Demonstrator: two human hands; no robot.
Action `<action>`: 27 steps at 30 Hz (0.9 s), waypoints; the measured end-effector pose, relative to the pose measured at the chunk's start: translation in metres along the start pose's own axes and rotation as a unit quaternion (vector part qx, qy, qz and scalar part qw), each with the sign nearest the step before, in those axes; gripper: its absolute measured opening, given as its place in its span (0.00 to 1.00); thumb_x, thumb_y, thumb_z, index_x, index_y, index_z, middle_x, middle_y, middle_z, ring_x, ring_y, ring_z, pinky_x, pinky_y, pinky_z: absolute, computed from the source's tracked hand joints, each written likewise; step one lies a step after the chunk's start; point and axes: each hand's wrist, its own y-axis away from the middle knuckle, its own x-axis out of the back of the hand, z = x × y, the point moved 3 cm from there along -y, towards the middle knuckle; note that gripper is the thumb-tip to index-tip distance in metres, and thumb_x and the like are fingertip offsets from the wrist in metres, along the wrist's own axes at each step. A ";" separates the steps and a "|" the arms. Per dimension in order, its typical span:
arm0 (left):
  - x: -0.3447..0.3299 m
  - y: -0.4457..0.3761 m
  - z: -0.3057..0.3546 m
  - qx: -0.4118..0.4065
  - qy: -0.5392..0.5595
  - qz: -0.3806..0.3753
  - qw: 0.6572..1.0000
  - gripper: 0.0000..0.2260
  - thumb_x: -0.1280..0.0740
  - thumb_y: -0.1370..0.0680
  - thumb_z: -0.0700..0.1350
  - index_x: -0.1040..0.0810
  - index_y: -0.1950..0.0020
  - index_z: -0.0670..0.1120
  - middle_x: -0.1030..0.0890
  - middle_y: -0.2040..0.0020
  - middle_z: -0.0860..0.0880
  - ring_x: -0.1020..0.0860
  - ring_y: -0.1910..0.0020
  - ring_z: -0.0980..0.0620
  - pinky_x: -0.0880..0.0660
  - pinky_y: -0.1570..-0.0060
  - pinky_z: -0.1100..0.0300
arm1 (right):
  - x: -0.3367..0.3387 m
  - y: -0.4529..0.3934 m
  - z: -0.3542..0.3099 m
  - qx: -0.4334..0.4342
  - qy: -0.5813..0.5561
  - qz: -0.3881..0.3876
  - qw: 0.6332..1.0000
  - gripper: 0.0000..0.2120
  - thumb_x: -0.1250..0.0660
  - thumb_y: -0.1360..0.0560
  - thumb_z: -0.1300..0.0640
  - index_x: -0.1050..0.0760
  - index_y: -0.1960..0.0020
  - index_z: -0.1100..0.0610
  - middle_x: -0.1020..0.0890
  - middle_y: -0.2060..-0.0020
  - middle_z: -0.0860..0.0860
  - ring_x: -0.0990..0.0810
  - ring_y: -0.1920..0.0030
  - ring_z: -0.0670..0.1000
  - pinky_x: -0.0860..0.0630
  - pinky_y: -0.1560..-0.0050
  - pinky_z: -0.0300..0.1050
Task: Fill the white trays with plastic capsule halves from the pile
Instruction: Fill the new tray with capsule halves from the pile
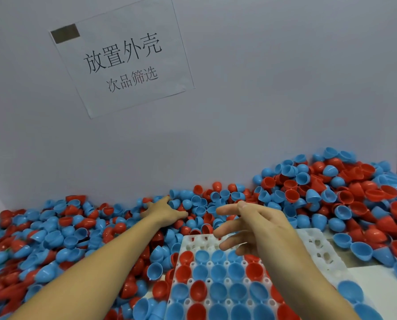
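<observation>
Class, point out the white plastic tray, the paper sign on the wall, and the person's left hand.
White plastic tray (317, 248), head view: empty far-right cells.
Paper sign (123, 58), head view: printed middle.
Left hand (164, 210), head view: back of hand.

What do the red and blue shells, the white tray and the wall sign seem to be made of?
Shells: probably thin moulded plastic, smooth with a slight sheen, going by the soft highlights inside the cups.
Tray: likely a softer, milky, slightly see-through plastic with moulded holes.
Sign: looks like matt white printed paper.
</observation>
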 end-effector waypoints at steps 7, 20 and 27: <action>-0.003 0.008 -0.010 0.033 0.032 0.140 0.989 0.36 0.34 0.27 0.68 0.37 0.23 0.57 0.37 0.24 0.42 0.28 0.33 0.34 0.26 0.41 0.41 | 0.001 0.000 0.000 -0.001 -0.007 -0.001 1.000 0.17 0.45 0.16 0.54 0.18 0.51 0.54 0.14 0.64 0.53 0.16 0.66 0.51 0.25 0.64 0.40; 0.000 -0.003 -0.003 0.083 0.014 0.049 0.995 0.41 0.29 0.28 0.66 0.38 0.21 0.51 0.36 0.24 0.38 0.30 0.30 0.36 0.29 0.32 0.42 | -0.001 0.000 0.000 -0.001 -0.013 -0.006 1.000 0.17 0.45 0.16 0.53 0.18 0.50 0.54 0.14 0.64 0.53 0.17 0.67 0.50 0.25 0.67 0.37; 0.007 0.005 -0.005 0.055 0.077 0.185 0.978 0.34 0.23 0.28 0.55 0.32 0.25 0.54 0.25 0.33 0.41 0.24 0.39 0.37 0.28 0.55 0.49 | 0.002 0.000 0.001 -0.002 -0.017 -0.003 1.000 0.17 0.45 0.16 0.53 0.18 0.50 0.54 0.14 0.64 0.53 0.17 0.67 0.49 0.25 0.68 0.36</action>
